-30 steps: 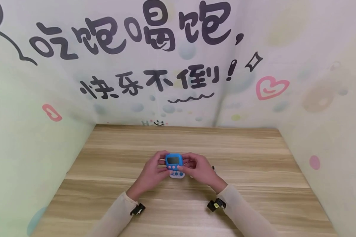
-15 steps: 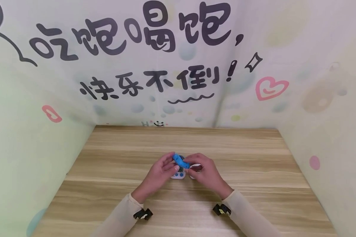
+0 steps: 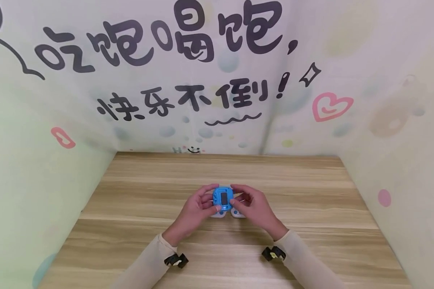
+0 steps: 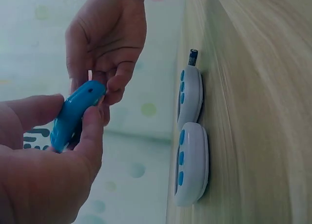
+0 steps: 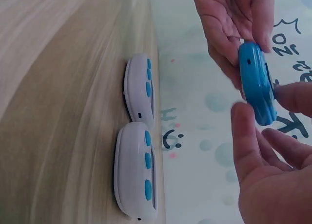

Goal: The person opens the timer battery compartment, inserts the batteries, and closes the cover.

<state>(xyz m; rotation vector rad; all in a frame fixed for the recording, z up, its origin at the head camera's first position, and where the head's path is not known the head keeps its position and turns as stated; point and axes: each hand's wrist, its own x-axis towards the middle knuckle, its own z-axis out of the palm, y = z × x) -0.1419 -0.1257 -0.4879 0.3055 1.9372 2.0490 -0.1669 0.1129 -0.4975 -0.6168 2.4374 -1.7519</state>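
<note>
A small blue electronic device [image 3: 224, 199], rounded and square, is held above the table with its back, which bears a dark rectangular patch, turned to the head view. My left hand [image 3: 195, 208] pinches its left side between thumb and fingers. From the other side, my right hand [image 3: 254, 206] holds its edge, the thumb on the back. In the left wrist view the blue device [image 4: 78, 112] appears edge-on between both hands. Below it, two white devices with blue buttons, one nearer [image 4: 191, 165] and one farther [image 4: 191, 95], lie side by side on the table.
A small dark cylinder like a battery [image 4: 193, 57] is on the wooden table [image 3: 148, 237] beyond the farther white device. White patterned walls with printed writing [image 3: 199, 96] enclose the table at the back and sides.
The blue device has turned over: its screen and buttons faced the head view, then its edge, now its back. Both hands have shifted slightly right with it.
</note>
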